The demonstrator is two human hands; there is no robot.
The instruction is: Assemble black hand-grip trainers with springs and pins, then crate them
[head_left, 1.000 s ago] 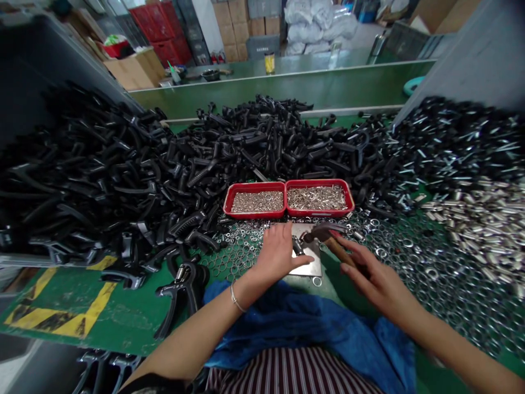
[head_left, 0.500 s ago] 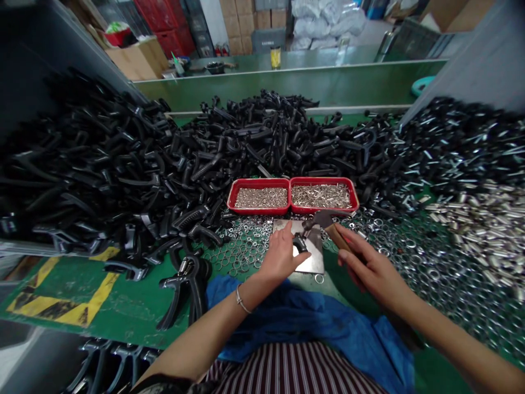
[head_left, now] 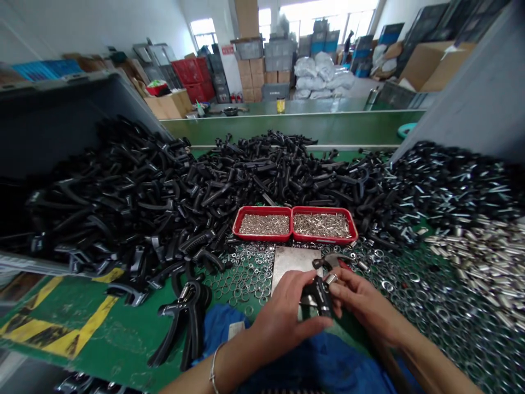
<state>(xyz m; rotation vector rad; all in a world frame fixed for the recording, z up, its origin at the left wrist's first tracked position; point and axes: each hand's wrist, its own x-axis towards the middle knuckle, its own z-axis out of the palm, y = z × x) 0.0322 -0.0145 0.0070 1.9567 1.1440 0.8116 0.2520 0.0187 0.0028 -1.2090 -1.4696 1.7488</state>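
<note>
My left hand (head_left: 281, 314) is closed around a black plastic handle (head_left: 323, 300), held just in front of the metal plate (head_left: 287, 261). Thumb and fingers of my right hand (head_left: 363, 301) pinch a small silver coil spring (head_left: 331, 279) against the handle's upper end. How far the spring sits in the handle is hidden by my fingers. Behind my right hand lies a hammer (head_left: 333, 259), its head at the plate's right edge. An assembled hand gripper (head_left: 184, 314) with a spring rests on the green bench to the left.
Two red trays (head_left: 292, 224) of small metal pins and rings stand behind the plate. Black handles (head_left: 164, 191) pile up at left and back. Metal rings (head_left: 435, 306) and silver sleeves (head_left: 488, 257) are heaped at right. Blue cloth (head_left: 340, 355) covers my lap.
The hammer has left my right hand and now lies by the plate. My right hand now pinches a spring. The black handle has come off the plate towards me; the view has tilted up.
</note>
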